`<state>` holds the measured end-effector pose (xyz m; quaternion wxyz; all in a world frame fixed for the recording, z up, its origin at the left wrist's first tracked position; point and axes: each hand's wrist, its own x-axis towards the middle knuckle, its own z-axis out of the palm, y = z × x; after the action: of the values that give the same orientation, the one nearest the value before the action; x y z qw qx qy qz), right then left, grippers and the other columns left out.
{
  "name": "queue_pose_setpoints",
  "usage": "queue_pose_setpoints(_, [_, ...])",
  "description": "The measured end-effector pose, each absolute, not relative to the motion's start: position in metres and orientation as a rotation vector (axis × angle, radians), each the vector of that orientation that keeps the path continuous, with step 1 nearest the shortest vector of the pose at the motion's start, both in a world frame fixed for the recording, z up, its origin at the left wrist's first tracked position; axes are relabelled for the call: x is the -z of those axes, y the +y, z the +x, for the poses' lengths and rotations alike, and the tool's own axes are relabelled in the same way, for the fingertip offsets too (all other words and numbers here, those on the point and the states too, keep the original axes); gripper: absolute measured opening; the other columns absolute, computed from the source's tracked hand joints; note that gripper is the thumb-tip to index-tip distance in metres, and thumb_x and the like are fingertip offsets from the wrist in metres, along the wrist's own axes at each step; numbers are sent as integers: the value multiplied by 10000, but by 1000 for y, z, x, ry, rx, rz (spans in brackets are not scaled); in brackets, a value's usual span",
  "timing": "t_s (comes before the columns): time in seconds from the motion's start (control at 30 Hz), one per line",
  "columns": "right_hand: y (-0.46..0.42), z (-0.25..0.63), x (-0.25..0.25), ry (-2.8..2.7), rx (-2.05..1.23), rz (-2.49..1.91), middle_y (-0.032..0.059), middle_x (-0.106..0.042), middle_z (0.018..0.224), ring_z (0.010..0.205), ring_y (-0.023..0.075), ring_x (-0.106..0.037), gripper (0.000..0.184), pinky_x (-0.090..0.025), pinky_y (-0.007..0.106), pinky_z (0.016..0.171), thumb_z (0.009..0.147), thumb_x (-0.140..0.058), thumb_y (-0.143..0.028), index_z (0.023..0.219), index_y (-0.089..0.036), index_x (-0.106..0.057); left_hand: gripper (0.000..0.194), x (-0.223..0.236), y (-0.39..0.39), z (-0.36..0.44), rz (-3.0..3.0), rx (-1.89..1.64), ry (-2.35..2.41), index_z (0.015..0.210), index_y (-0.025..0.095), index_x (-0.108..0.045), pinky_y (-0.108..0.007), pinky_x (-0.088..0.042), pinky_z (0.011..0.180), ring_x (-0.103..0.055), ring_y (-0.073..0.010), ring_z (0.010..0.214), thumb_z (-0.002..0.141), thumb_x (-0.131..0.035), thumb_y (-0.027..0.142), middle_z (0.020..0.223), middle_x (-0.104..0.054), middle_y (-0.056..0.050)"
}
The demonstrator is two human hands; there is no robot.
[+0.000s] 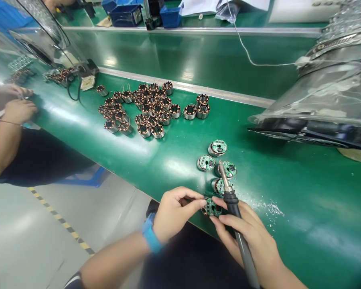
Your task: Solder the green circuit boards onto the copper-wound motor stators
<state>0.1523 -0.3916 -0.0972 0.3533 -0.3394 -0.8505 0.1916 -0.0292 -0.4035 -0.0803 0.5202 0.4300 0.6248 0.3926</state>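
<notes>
L hand (176, 212) w/ blue wristband (150, 233): fingers (195, 200) pinching small motor stator w/ green PCB (212, 207) by its edge, held near front edge of green table (289, 224). R hand (249, 237) clenched round soldering iron (233, 204), tip pointing away, over another PCB stator (227, 169). R fingers (225, 220) right beside held stator, can't tell if touching. 3 more PCB stators (206, 163) grouped close by on table. Further off, loose heap of copper-wound stators (144, 110). Co-worker's hands (16, 104) at far left of table, holding sth too small to tell
</notes>
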Motion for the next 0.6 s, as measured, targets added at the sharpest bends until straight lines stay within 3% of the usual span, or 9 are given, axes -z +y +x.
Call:
queue_pose_setpoints(0.17, [-388,150,93,-2193,-535,-846,97,-608,1085,1041,202,-578,317,-519,370,818,743,-591,-38,1003,-194,-497,142,89,-406,-37,1830,-1116,1419,915,155,-684,-270,-561,737,-676,-160,800,843,-567,119,857,-726,-65])
queue_pose_setpoints(0.3, [-387,149,94,-2199,-556,-833,104,-592,1112,1052,200,-566,362,-510,373,832,736,-590,-15,1042,-183,-496,246,90,-404,-52,2393,-879,1229,1092,119,-615,-327,-542,826,-633,-197,946,893,-471,111,919,-690,-107])
queue_pose_setpoints(0.5, [-390,160,89,-2242,-475,-834,112,-586,1176,1110,211,-543,428,-494,377,849,763,-585,-50,1148,-200,-473,211,87,-404,-52,1827,-947,1365,1029,179,-660,-240,-559,696,-655,-139,778,890,-502,184,899,-681,-69])
queue_pose_setpoints(0.6, [-394,173,78,-2197,-523,-839,73,-676,1009,979,178,-614,485,-508,340,800,795,-512,-54,1246,-202,-413,124,83,-402,-48,1434,-884,1384,880,151,-698,-219,-548,600,-644,-119,627,830,-597,204,802,-675,-53])
